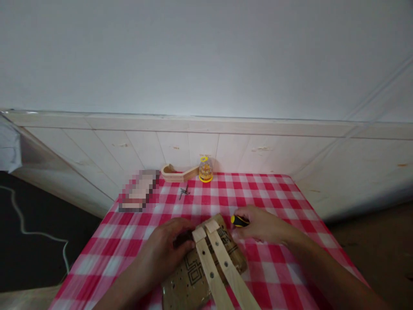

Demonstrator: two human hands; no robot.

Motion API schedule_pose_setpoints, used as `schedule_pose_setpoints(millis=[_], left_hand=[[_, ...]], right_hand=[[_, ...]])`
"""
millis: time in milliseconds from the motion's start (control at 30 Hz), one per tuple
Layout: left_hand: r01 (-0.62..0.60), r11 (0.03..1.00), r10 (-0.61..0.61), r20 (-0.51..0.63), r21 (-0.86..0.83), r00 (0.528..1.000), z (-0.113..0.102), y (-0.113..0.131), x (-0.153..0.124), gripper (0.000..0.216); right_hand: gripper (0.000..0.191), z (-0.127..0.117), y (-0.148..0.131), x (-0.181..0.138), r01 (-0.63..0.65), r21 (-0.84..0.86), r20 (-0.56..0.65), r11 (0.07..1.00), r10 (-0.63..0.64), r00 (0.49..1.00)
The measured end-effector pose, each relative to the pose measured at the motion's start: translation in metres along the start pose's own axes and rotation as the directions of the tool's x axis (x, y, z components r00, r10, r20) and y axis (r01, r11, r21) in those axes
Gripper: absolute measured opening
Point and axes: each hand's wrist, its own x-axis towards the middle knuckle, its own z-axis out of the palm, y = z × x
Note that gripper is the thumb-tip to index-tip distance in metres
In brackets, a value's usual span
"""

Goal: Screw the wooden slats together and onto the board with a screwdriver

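In my right hand [254, 224] is a screwdriver, its black and yellow handle [239, 221] showing between the closed fingers; the shaft is hidden. My left hand [171, 243] has its thumb and fingers bent around the left side of a pale wooden piece [202, 258] near its far end. A second wooden strip [222, 258] runs beside it, and dark screw heads show in both. One dark hole is visible in the left strip. Both strips lie on a brown package [180, 280] with black printing and small holes.
Several loose screws [184, 192] lie on the red-and-white checked tablecloth [258, 193]. Behind them, a curved wooden piece [176, 175] rests beside a clear, yellow-based bit holder [205, 170]. A pixelated flat object [139, 191] is at the back left. The panelled wall [258, 150] borders the table's far edge.
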Motion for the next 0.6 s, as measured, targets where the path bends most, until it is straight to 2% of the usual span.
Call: schedule_pose_setpoints(millis=[33, 100, 200, 367, 500, 567, 600], left_hand=[[-0.019, 0.999, 0.020, -0.023, 0.042, 1.000, 0.000, -0.001, 0.000, 0.026], [-0.041, 0.993, 0.047, -0.045, 0.113, 0.998, 0.000, -0.003, 0.001, 0.024], [-0.070, 0.990, 0.071, -0.005, 0.122, 0.997, 0.000, -0.004, 0.005, 0.022], [-0.067, 0.997, 0.066, 0.045, 0.041, 0.997, 0.000, 0.001, 0.013, 0.026], [-0.013, 0.999, 0.006, 0.133, 0.045, 0.991, -0.013, 0.014, 0.019, 0.032], [-0.045, 0.997, 0.028, 0.230, 0.070, 0.973, -0.025, 0.025, 0.023, 0.037], [-0.069, 0.992, 0.042, 0.234, 0.107, 0.971, -0.031, 0.032, 0.025, 0.040]], right_hand=[[0.015, 0.002, 0.000, 0.001, 0.019, 0.032, -0.068, 0.999, -0.017, 0.998], [0.032, 0.007, 0.000, 0.003, 0.100, 0.084, -0.170, 0.991, -0.085, 0.982], [0.054, 0.014, 0.002, 0.008, 0.213, 0.105, -0.195, 0.971, -0.190, 0.962], [0.035, 0.022, 0.012, 0.014, 0.209, 0.102, -0.088, 0.973, -0.200, 0.976], [0.031, 0.024, 0.015, 0.015, 0.217, 0.048, -0.125, 0.975, -0.209, 0.970], [0.032, 0.024, 0.014, 0.015, 0.207, 0.042, -0.135, 0.977, -0.200, 0.970], [0.032, 0.024, 0.013, 0.015, 0.197, 0.050, -0.134, 0.979, -0.189, 0.973]])
